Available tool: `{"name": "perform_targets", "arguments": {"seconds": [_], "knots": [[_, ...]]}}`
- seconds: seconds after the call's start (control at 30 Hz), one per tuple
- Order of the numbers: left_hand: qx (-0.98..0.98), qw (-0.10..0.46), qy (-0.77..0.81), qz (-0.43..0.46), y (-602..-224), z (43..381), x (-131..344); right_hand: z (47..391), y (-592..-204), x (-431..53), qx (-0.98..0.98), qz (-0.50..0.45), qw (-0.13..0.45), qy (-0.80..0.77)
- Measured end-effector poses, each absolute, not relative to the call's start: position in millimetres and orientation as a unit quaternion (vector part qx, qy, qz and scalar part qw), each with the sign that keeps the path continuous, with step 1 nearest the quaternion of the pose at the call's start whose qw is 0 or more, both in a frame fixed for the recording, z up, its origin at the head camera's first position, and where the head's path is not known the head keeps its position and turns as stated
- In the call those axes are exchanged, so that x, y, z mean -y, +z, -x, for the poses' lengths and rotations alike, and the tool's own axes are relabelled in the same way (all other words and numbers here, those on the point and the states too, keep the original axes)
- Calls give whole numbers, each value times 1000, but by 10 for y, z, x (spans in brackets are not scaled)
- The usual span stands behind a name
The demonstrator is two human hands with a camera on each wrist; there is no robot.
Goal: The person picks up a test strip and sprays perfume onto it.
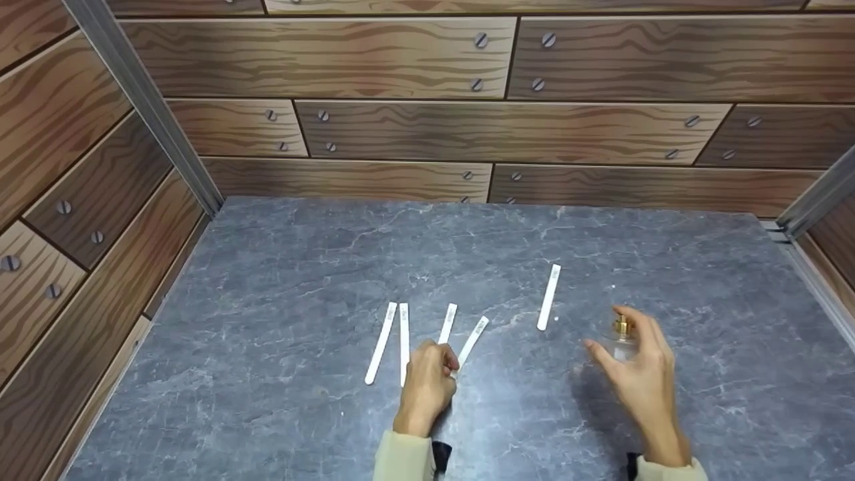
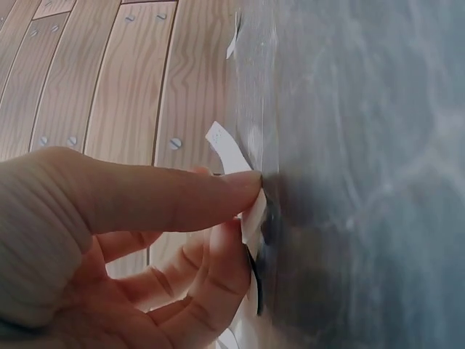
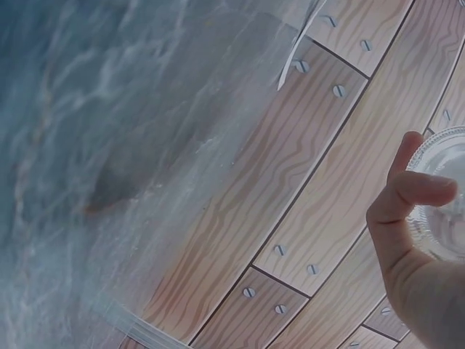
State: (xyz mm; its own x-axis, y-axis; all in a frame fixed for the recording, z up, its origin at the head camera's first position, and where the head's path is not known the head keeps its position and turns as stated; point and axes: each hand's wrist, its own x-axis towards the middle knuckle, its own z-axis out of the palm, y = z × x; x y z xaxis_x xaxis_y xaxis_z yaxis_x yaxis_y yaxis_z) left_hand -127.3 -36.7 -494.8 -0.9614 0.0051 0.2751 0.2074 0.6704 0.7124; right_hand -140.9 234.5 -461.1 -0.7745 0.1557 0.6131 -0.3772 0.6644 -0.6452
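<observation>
My left hand [image 1: 427, 379] is low over the table, pinching a white paper test strip [image 2: 229, 149] between thumb and fingertips. In the head view, the lower end of a slanted strip [image 1: 474, 339] meets those fingertips. My right hand [image 1: 644, 364] holds a clear glass perfume bottle [image 3: 452, 218] with a gold spray top [image 1: 622, 325]. Its index finger lies at the top, and the bottle's round base shows in the right wrist view. Beside the left hand lie a strip [image 1: 381, 344], another strip [image 1: 404, 331] and a third strip [image 1: 449, 323], the last two partly hidden by it.
One more white strip [image 1: 549, 297] lies apart, between the two hands and farther back. The grey marbled table [image 1: 300, 267] is bounded by wood-patterned walls [image 1: 401, 127] at the back and left, with a metal post [image 1: 153, 100] in the left corner.
</observation>
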Motion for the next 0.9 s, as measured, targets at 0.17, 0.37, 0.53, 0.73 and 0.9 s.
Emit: {"name": "perform_targets", "arguments": {"seconds": [0.17,0.37,0.53,0.73,0.9], "knots": [[905,132,-393,91,-4950,1274,351,1405,-4610,-2359,855,-63,323,401],[913,95,-385,98,-4943,1250,303,1388,-4610,-2365,859,-55,314,400],[914,83,-387,93,-4906,1241,298,1389,-4609,-2370,858,-52,316,403],[901,79,-417,91,-4850,1269,312,1417,-4596,-2365,855,-57,319,404],[881,66,-461,81,-4834,1278,313,1419,-4604,-2355,854,-60,322,404]]}}
